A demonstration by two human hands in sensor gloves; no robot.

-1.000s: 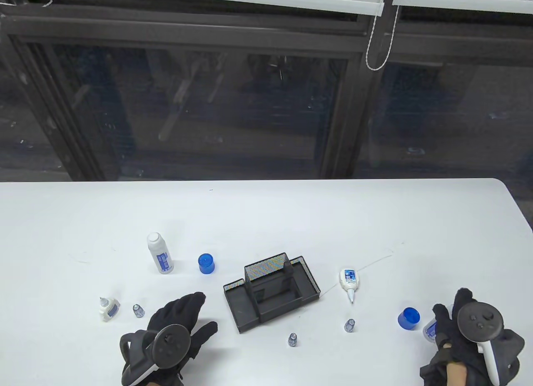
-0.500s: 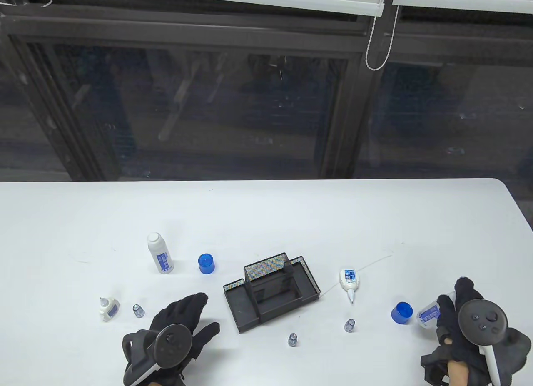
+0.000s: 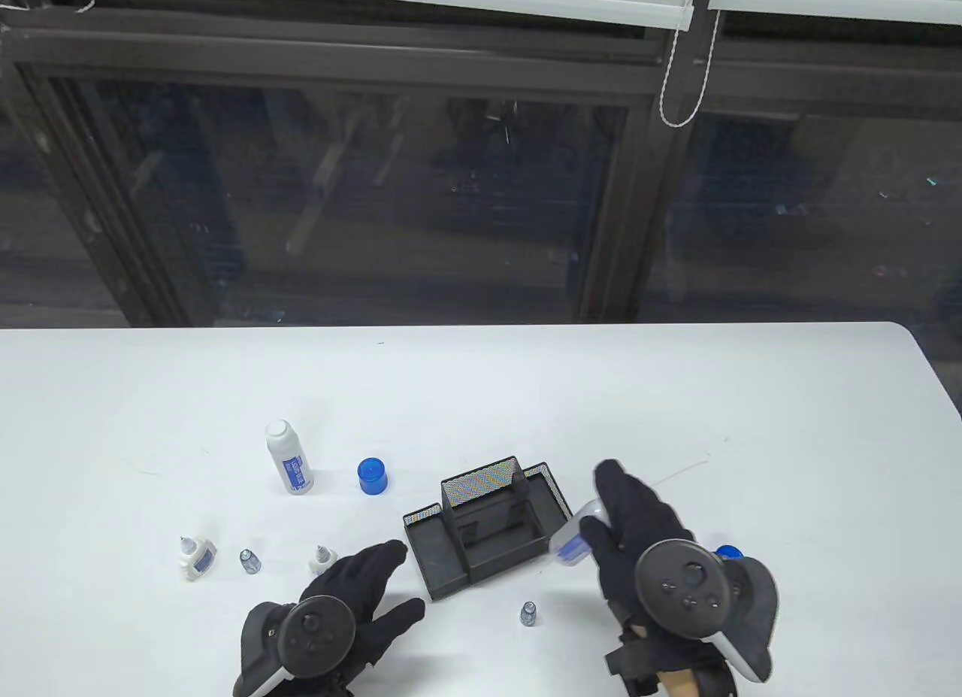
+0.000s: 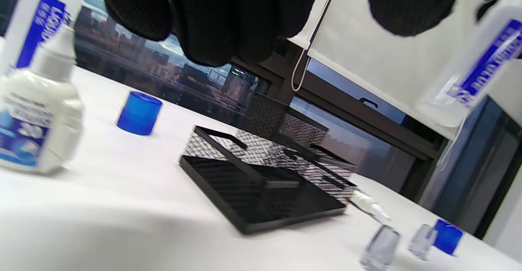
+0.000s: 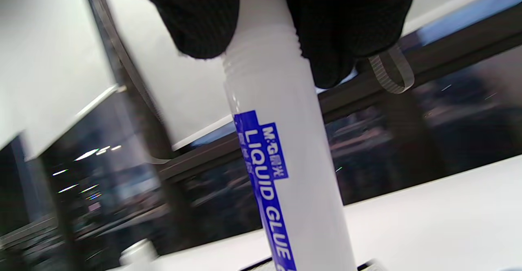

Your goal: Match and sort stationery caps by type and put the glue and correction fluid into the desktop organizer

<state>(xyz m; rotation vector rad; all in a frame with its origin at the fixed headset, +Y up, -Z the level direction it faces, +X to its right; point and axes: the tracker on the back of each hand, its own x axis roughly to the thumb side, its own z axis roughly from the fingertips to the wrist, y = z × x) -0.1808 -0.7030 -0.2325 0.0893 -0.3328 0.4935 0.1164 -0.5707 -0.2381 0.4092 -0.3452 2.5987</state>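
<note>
My right hand [image 3: 610, 510] grips an uncapped white liquid glue bottle [image 3: 569, 542] [image 5: 285, 161] by its threaded neck, just off the right side of the black mesh organizer [image 3: 488, 528]. My left hand [image 3: 376, 586] rests flat on the table in front of the organizer's left end, holding nothing. A second glue bottle [image 3: 288, 456] stands at the left, with a blue cap [image 3: 373, 475] beside it. Two small correction fluid bottles [image 3: 197, 558] [image 3: 323, 557] stand left of my left hand, a clear cap [image 3: 248, 560] between them. Another clear cap [image 3: 528, 613] lies in front of the organizer.
A second blue cap [image 3: 727, 553] peeks out behind my right hand's tracker. The left wrist view shows it [image 4: 447, 236] beside two clear caps [image 4: 381, 246] and a white nozzle [image 4: 369, 206] lying past the organizer [image 4: 261, 181]. The table's far half is bare white.
My right hand carried the glue bottle left from the table's right end to the organizer's right side. My left hand slid slightly right, and a small correction fluid bottle now shows beside it.
</note>
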